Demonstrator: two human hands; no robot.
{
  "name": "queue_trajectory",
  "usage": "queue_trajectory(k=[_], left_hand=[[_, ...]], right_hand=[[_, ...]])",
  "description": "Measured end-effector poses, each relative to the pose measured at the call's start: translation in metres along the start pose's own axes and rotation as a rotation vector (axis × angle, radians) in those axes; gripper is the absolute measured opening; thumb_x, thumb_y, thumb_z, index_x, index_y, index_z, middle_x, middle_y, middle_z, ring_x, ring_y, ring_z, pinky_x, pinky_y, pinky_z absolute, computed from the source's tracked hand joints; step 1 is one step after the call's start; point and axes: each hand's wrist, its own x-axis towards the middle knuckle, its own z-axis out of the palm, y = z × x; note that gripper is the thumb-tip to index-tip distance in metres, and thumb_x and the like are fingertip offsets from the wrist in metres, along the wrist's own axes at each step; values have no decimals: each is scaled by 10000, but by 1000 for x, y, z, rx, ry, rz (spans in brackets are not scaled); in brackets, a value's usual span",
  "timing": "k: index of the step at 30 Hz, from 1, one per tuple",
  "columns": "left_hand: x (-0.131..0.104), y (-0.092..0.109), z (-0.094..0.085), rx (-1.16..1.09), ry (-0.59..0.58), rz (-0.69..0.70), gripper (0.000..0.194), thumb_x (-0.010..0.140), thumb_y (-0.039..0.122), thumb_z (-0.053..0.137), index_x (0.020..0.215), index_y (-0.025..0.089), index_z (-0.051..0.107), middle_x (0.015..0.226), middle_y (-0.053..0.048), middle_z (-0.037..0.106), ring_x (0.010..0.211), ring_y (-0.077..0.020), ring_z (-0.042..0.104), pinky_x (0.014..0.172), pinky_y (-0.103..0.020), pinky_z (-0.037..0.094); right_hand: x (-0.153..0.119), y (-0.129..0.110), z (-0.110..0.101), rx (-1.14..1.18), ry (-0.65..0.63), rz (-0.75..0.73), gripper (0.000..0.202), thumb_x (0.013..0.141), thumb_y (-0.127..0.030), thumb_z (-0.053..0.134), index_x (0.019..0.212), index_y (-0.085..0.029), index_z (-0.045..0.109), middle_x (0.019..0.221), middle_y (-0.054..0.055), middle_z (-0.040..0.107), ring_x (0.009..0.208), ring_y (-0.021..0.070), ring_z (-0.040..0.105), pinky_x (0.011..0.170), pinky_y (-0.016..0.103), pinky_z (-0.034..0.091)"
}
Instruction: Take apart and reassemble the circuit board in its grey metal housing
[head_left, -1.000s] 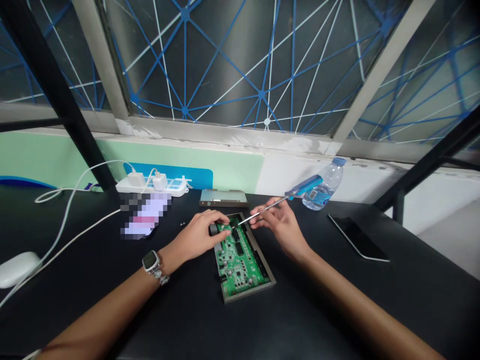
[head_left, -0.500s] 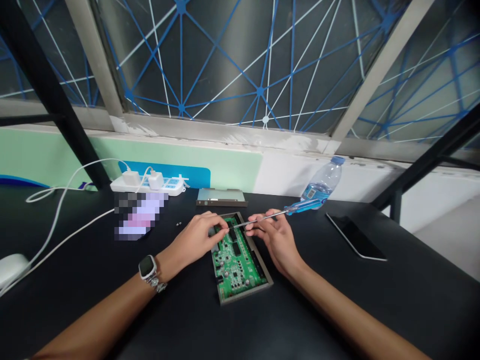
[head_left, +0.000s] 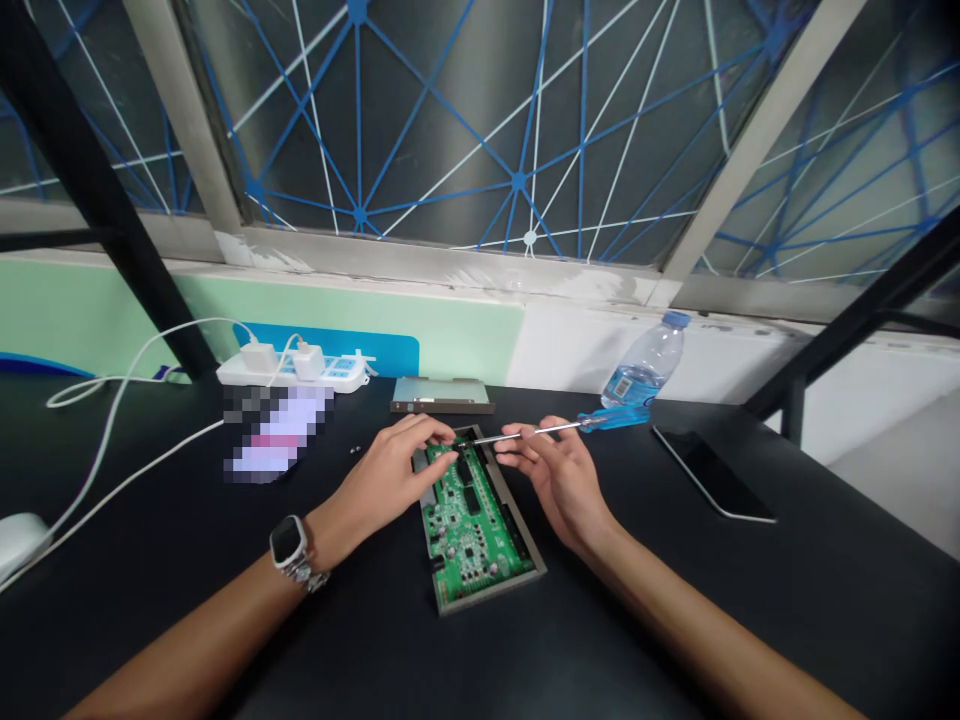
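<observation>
A green circuit board (head_left: 472, 530) in a shallow metal frame lies on the black table, tilted slightly. My right hand (head_left: 559, 475) is closed on the shaft of a screwdriver (head_left: 615, 418) with a clear blue handle, held nearly level over the board's far end. The screwdriver's tip points left, close to my left fingertips. My left hand (head_left: 401, 465) hovers at the board's far left corner, thumb and forefinger apart around the tip area. Whether anything tiny sits between those fingers is too small to tell.
Behind the board lies a flat metal cover (head_left: 442, 394). Small screws (head_left: 355, 450) are left of my left hand. A power strip (head_left: 300, 368) with white cables, a water bottle (head_left: 646, 362) and a phone (head_left: 712, 474) stand around.
The screwdriver has turned to a flatter angle, its handle slightly lower and further right. My left thumb and forefinger have moved apart.
</observation>
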Motion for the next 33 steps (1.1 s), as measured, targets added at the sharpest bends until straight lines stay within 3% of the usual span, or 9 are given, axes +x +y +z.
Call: queue_trajectory(k=[11,16,24,28,33], left_hand=[[-3,3,-2,-2,-84,36,122,972,236,479,939,208,594,903,-23,629,803,-154,592,735,-311,467],[-6,6,1,114,-130,97,156,1011,216,355,998,196,509,924,-48,570,829,-170,570,754,-327,465],[-7,8,9,227,-86,206,178,1003,155,288,1004,181,464,934,-74,561,870,-204,563,775,-370,468],[-2,4,-7,219,-132,139,171,1004,177,324,1004,187,495,933,-66,577,818,-183,579,741,-336,461],[6,-26,-51,218,-152,34,171,976,271,418,961,204,575,917,-46,632,804,-184,589,738,-322,461]], right_hand=[[-3,6,0,18,-15,58,369,755,-233,780,914,-248,447,876,30,760,751,196,743,685,314,585],[-4,6,0,-30,3,70,380,756,-302,804,912,-234,465,903,56,767,677,196,749,544,253,576],[-6,4,5,-11,32,167,335,744,-335,820,795,-184,526,852,71,759,624,170,737,476,206,559],[-4,4,3,15,66,170,279,762,-312,808,795,-166,572,841,75,757,636,164,734,480,202,554],[3,0,-5,-20,119,130,261,755,-298,811,800,-170,588,865,77,759,653,172,733,469,212,544]])
